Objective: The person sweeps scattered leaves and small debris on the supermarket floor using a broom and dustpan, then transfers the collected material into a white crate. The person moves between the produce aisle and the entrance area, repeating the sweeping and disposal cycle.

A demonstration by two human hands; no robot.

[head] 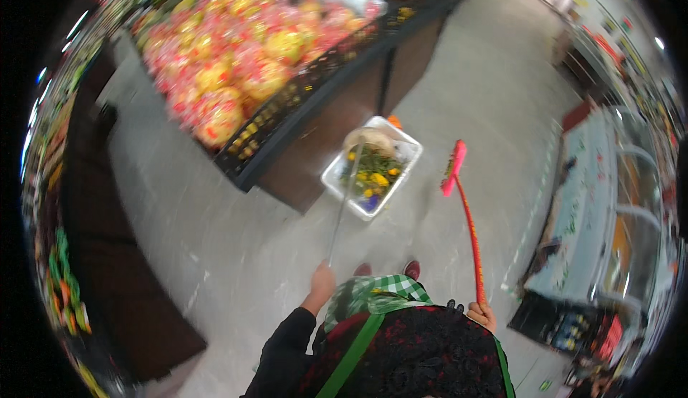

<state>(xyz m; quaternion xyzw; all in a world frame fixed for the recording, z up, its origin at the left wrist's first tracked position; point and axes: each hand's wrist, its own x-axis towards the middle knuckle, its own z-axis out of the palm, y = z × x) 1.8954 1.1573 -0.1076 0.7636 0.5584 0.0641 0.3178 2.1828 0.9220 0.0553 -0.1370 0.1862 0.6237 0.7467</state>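
My left hand is closed around a thin metal rod. The rod reaches forward over a white plastic tub on the floor. Inside the tub lie green leafy scraps with yellow pieces and something blue. A pale beige rounded thing sits at its far end, by the rod's blurred tip; I cannot tell what it is. My right hand grips the red handle of a broom. Its pink head is right of the tub, bristles facing left.
A produce stand with black crates and wrapped yellow fruit rises just beyond the tub. To the right stands a glass-topped display case. A dark brown stand curves along the left. Grey floor runs between them.
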